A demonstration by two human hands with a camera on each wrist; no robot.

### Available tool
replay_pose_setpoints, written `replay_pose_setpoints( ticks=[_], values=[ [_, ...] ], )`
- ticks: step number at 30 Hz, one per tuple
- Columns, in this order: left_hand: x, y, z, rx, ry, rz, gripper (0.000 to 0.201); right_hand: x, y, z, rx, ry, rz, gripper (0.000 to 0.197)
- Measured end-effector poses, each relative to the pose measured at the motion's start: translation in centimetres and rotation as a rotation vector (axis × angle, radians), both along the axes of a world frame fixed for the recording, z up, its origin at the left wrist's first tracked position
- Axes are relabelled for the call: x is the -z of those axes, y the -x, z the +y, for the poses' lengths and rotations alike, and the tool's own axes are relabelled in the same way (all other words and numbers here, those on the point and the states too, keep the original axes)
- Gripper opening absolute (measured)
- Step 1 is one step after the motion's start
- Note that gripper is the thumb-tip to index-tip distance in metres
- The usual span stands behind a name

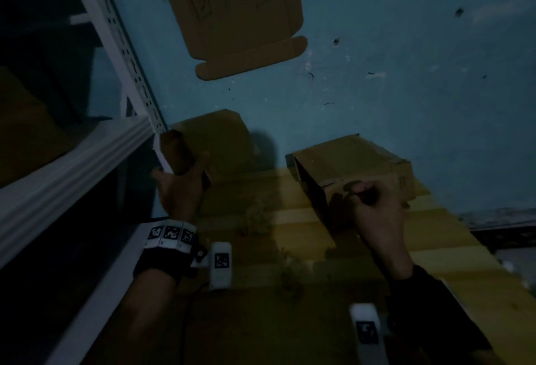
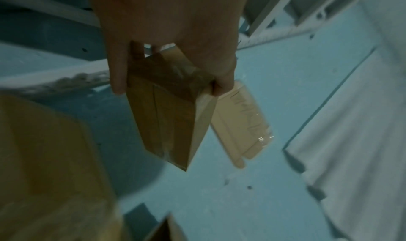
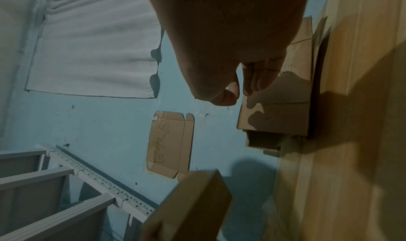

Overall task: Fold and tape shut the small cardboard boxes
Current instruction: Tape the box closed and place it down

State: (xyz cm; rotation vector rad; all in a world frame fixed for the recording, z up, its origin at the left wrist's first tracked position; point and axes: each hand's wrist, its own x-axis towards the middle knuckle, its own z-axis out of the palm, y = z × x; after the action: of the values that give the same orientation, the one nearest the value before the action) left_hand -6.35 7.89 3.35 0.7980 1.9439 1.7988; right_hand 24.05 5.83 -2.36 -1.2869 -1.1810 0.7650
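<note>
The left hand [image 1: 177, 187] holds a small cardboard box [image 1: 177, 151] up in the air, on the left side of the scene. Its fingers [image 2: 118, 74] are on one side of the box and its thumb is on the other side. In the left wrist view, shiny tape runs across the end of this box near the hand, and a seam goes down the middle of its long side. The box looks closed.

The right hand [image 1: 374, 205] is on the right, at the near edge of a bigger cardboard box [image 1: 356, 161]. This box lies on the yellow wooden desk [image 1: 304, 219], close to the blue wall [image 1: 406, 60]. Its open side faces left and is dark inside. In the head view the fingers are curled against the box edge. In the right wrist view the thumb [image 3: 228, 97] and fingers are close together, but it is too dark to tell if they pinch anything.

A flat piece of cardboard [image 1: 237, 16] with dark marks drawn on it is stuck on the wall, far from both hands. A white metal shelf [image 1: 116, 45] stands on the left. Another brown cardboard piece [image 1: 214, 138] leans by the wall, just behind the small box.
</note>
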Motion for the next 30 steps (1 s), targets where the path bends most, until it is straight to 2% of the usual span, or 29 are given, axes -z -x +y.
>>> replay_pose_setpoints(
  ticks=[4,7,9,13,17,19,22,25,26,28,30],
  values=[
    [-1.5,-1.0,-2.4,0.285,0.012,-0.149,0.093,-0.6,0.7,-1.0,-0.097,0.018,0.071,0.010],
    [-1.4,-2.4,-4.6,0.523,-0.005,-0.223,0.043,-0.9,1.1,-1.6,-0.208,0.079,0.149,0.013],
    [-0.8,-3.2,-5.8,0.627,-0.007,-0.236,0.041,-1.0,1.2,-1.8,-0.280,0.098,0.212,0.020],
    [1.0,-4.1,-7.3,0.680,-0.004,-0.296,0.048,-1.4,1.3,-2.6,-0.440,0.119,0.394,0.052],
    [2.8,-4.4,-7.9,0.754,0.007,-0.303,0.031,-1.5,0.3,-2.9,-0.598,0.082,0.376,0.056],
    [3.0,-4.5,-8.1,0.836,0.048,-0.261,0.029,-1.8,-0.1,-2.9,-0.613,0.090,0.329,0.061],
    [2.7,-4.9,-8.3,0.950,0.086,-0.240,0.034,-1.7,-0.2,-2.8,-0.544,0.103,0.319,0.061],
    [2.6,-4.9,-7.7,0.913,0.074,-0.280,0.020,-1.5,-0.4,-2.7,-0.498,0.100,0.317,0.057],
    [2.7,-4.8,-7.5,0.875,0.066,-0.278,0.030,-1.5,-0.5,-2.6,-0.498,0.103,0.319,0.055],
    [3.1,-4.5,-6.8,0.842,0.048,-0.299,0.064,-1.4,-0.4,-2.5,-0.511,0.109,0.307,0.055],
    [3.6,-4.0,-6.1,0.828,0.057,-0.389,0.092,-1.3,-0.3,-2.4,-0.547,0.113,0.254,0.055]
  ],
)
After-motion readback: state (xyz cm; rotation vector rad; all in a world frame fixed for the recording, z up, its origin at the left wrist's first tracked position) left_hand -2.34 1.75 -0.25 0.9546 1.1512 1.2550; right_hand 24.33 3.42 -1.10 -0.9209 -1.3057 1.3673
